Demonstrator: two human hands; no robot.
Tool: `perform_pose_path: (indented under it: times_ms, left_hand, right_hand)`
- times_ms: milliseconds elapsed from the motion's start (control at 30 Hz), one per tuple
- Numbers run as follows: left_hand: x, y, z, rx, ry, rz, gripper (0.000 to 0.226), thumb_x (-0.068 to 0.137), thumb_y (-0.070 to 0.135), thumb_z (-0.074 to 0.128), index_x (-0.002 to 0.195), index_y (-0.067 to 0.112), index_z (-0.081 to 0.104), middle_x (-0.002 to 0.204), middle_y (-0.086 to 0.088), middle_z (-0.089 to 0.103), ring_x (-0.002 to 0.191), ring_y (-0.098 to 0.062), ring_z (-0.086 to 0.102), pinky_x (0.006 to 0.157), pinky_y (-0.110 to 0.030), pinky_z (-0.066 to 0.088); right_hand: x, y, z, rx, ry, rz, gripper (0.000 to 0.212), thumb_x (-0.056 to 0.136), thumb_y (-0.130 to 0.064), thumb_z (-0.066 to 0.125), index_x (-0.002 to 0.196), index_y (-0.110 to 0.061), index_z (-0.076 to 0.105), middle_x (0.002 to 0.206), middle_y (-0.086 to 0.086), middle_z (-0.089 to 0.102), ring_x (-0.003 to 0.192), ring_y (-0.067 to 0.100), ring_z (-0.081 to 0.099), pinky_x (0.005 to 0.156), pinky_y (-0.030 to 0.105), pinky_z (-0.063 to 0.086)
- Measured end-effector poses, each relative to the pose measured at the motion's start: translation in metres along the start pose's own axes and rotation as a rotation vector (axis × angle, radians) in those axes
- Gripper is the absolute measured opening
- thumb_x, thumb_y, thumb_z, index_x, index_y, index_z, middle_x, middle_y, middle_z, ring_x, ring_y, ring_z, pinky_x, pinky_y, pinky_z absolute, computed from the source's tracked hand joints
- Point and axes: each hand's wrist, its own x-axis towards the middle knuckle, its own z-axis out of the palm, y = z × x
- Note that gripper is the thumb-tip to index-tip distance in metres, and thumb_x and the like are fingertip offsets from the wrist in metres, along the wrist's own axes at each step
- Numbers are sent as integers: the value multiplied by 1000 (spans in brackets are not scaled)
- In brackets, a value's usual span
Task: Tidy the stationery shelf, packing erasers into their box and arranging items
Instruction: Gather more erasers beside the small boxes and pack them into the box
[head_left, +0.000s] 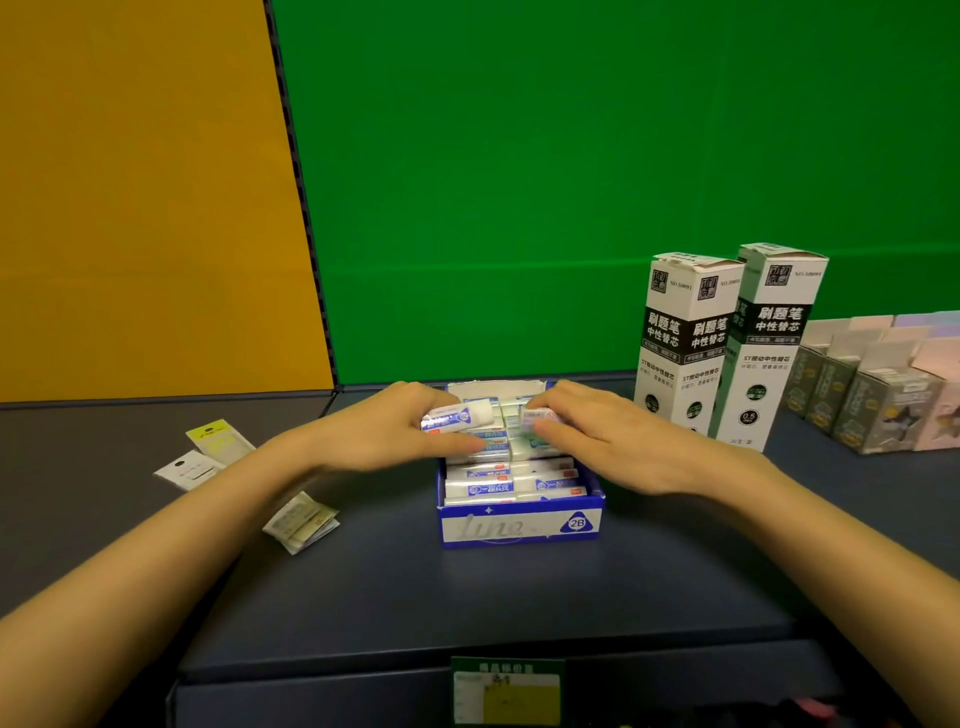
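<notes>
Packing step is in hand here. The eraser box (519, 527) sits open on the shelf (467, 597), and both hands are over its back half. My left hand (410, 431) has a narrow grip, thumb and fingers pinched round a blue-sleeved eraser (457, 415) just above the box's back-left corner. My right hand (597, 436) is over the back-right corner, fingertips curled on a second eraser (540, 415). That one's a bit blurry, but I read it as a held pinch, not an open hand.

The front of the box is already filled with packed erasers (498, 486) lying flat in two rows. The back looks fuller and messier, so I'd say the box is nearly done.

Next move, as I see it: lower each eraser flat into whatever gap is left at the back, long side lined up with the rows, and press gently so nothing rides up.

After that comes the arranging. There are loose packets (208, 452) well off to the left of the box, two tall refill cartons (685, 343) just to its right, and small grey cartons (872, 400) further right.
</notes>
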Motion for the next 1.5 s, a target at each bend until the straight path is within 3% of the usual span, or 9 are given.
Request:
perform_pose_path:
  times_ms: [100, 200, 233, 333, 533, 733, 967, 1333, 1500]
  left_hand:
    - [-4, 5, 4, -104, -46, -56, 31, 85, 44, 46, 106, 25, 59, 111, 18, 62, 93, 1, 63, 83, -7, 46]
    - [-6, 4, 6, 9, -23, -82, 31, 96, 35, 28, 122, 29, 46, 116, 24, 41, 97, 12, 42, 76, 11, 26]
    - [-8, 4, 6, 59, -1, -74, 31, 97, 34, 28, 119, 26, 48, 119, 21, 43, 101, 6, 41, 77, 8, 27]
    - [-11, 4, 3, 148, 57, -10, 24, 96, 32, 36, 86, 18, 53, 88, 8, 54, 81, -7, 47, 67, -9, 36]
    - [-10, 3, 3, 346, 149, 87, 30, 89, 37, 50, 108, 18, 62, 94, 4, 58, 73, -7, 47, 61, -12, 35]
    - [-6, 6, 6, 486, 225, 83, 38, 82, 51, 54, 108, 25, 64, 91, 9, 61, 75, -10, 50, 61, -23, 38]
    - [-4, 10, 14, 661, 188, 83, 41, 84, 52, 51, 117, 31, 61, 112, 8, 61, 95, -9, 54, 66, -25, 39]
    - [-1, 14, 21, 658, 243, 81, 32, 81, 47, 60, 104, 27, 68, 113, 10, 66, 102, -12, 57, 75, -28, 44]
    - [-2, 12, 21, 634, 211, 104, 28, 86, 44, 53, 103, 28, 70, 109, 9, 64, 90, -7, 53, 62, -22, 33]
  right_hand:
    - [-1, -3, -3, -67, -52, -33, 36, 98, -33, 33, 127, -20, 49, 120, 2, 56, 112, 15, 49, 100, 36, 38]
    - [-2, -2, -4, -117, -70, -55, 39, 94, -37, 42, 131, -26, 47, 119, -7, 55, 107, 8, 45, 97, 28, 37]
    - [-2, -1, -4, -110, -69, -47, 39, 93, -38, 46, 130, -28, 47, 115, -10, 54, 103, 5, 42, 95, 26, 37]
    - [0, 1, -3, -70, -12, -60, 32, 87, -36, 56, 118, -28, 52, 117, -9, 58, 102, 3, 46, 95, 28, 41]
    - [2, 5, 0, -88, 36, -63, 22, 80, -33, 67, 101, -29, 63, 107, -13, 65, 93, 3, 53, 88, 27, 46]
    - [0, 5, -3, -70, 21, -75, 20, 82, -33, 64, 99, -27, 71, 104, -10, 66, 91, 7, 60, 85, 35, 50]
    - [-4, 8, -2, -35, 24, -63, 21, 84, -32, 63, 103, -28, 71, 106, -8, 68, 93, 8, 61, 85, 36, 51]
    - [-7, 4, -1, -19, 67, -39, 19, 82, -31, 66, 99, -26, 73, 101, -8, 69, 88, 6, 61, 83, 33, 52]
    - [-10, 2, 2, 4, 122, -24, 15, 80, -30, 68, 93, -24, 73, 96, -8, 70, 84, 6, 62, 80, 33, 53]
